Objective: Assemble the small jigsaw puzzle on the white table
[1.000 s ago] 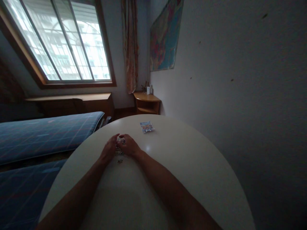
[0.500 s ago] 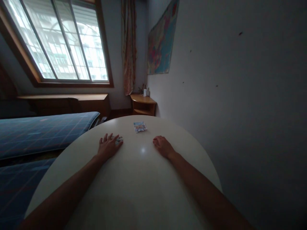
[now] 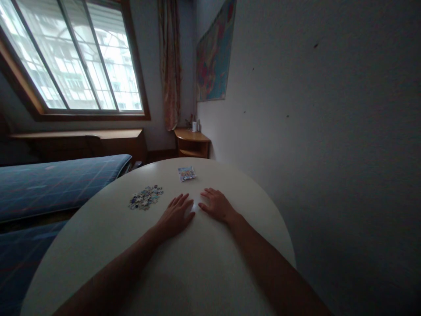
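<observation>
My left hand (image 3: 175, 215) lies flat on the round white table (image 3: 204, 272), fingers stretched out, holding nothing. My right hand (image 3: 216, 204) rests flat beside it, fingers out, a small gap between the two. A spread pile of jigsaw puzzle pieces (image 3: 146, 197) lies on the table to the left of my left hand, apart from it. A small colourful picture card (image 3: 187, 173) sits near the table's far edge, beyond both hands.
A bed with a blue checked cover (image 3: 59, 182) runs along the table's left side. A wooden corner shelf (image 3: 191, 141) stands behind the table by the wall. A big window (image 3: 72, 61), a curtain (image 3: 169, 66) and a wall map (image 3: 212, 55) are farther back.
Both hands left the puzzle pieces, spread apart, then came together flat at the table's middle. The pieces now lie uncovered, spread in a loose pile to the left.
</observation>
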A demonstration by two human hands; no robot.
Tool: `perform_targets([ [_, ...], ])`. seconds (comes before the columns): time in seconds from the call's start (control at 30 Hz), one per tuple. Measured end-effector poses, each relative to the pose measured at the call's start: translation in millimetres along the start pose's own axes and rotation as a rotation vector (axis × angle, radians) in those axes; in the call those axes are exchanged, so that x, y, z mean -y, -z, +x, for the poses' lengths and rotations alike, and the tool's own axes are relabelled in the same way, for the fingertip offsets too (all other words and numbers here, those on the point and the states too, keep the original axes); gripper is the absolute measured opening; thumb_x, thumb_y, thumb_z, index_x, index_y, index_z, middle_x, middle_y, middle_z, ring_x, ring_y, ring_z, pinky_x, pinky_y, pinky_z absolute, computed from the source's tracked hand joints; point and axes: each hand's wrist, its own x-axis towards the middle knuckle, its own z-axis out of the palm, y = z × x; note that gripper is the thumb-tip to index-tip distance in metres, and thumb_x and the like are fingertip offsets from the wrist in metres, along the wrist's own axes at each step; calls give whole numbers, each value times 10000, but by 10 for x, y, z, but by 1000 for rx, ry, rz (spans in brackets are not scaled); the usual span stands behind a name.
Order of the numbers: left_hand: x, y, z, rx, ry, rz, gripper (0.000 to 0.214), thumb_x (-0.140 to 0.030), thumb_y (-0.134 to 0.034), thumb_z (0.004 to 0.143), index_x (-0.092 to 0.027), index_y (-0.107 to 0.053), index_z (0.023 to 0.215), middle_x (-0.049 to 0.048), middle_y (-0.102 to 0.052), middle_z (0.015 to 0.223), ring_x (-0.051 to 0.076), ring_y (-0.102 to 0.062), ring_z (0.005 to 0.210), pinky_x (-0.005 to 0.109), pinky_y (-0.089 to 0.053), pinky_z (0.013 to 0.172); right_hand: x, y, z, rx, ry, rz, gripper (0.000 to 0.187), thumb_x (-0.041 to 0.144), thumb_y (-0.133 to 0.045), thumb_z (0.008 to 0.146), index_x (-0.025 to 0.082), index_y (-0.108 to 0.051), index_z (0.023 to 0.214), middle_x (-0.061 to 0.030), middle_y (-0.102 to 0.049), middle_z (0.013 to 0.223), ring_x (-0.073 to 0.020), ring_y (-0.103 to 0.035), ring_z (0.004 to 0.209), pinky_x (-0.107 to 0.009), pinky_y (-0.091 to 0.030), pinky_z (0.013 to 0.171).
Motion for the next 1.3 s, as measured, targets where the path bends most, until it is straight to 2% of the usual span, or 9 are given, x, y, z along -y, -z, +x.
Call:
perform_targets([
  [0.17, 37, 49, -8, 48, -19, 1, 540, -468, -443, 941, -227, -492, 1423, 95, -381, 1560, 307, -227, 1481, 499, -215, 1192, 67, -50, -23, 103, -20, 7, 672, 606, -500, 892, 206, -494, 1432, -138, -391, 1543, -297, -307, 1448, -514, -197, 1177],
  [0.3, 64, 44, 6, 85, 16, -20, 586, -492, -432, 943, -216, -454, 1458, 102, -363, 1569, 316, -248, 1473, 498, -235, 1184, 49, -44, -27, 107, -36, 18, 671, 585, -539, 875, 208, -500, 1430, -137, -386, 1545, -305, -300, 1451, -507, -199, 1178],
  [0.5, 106, 83, -11, 93, -36, -6, 595, -525, -414, 945, -257, -435, 1476, 76, -369, 1569, 299, -276, 1464, 473, -248, 1181, 55, -26, -31, 128, -33, 1, 694, 582, -525, 882, 194, -468, 1454, -140, -361, 1558, -310, -283, 1458, -509, -189, 1180],
  [0.97, 129, 96, -2, 141, -27, -14, 619, -551, -383, 956, -250, -406, 1496, 75, -320, 1593, 316, -230, 1478, 482, -222, 1187, 19, -38, -29, 167, -20, -20, 734, 632, -487, 886, 207, -427, 1481, -128, -329, 1577, -308, -251, 1470, -506, -175, 1184],
  [1.3, 170, 59, 7, 121, -47, -20, 622, -565, -389, 953, -255, -409, 1493, 74, -334, 1586, 315, -243, 1474, 482, -229, 1184, 17, -27, -32, 183, -20, -56, 742, 642, -455, 894, 206, -408, 1493, -115, -312, 1586, -301, -243, 1474, -481, -172, 1190],
])
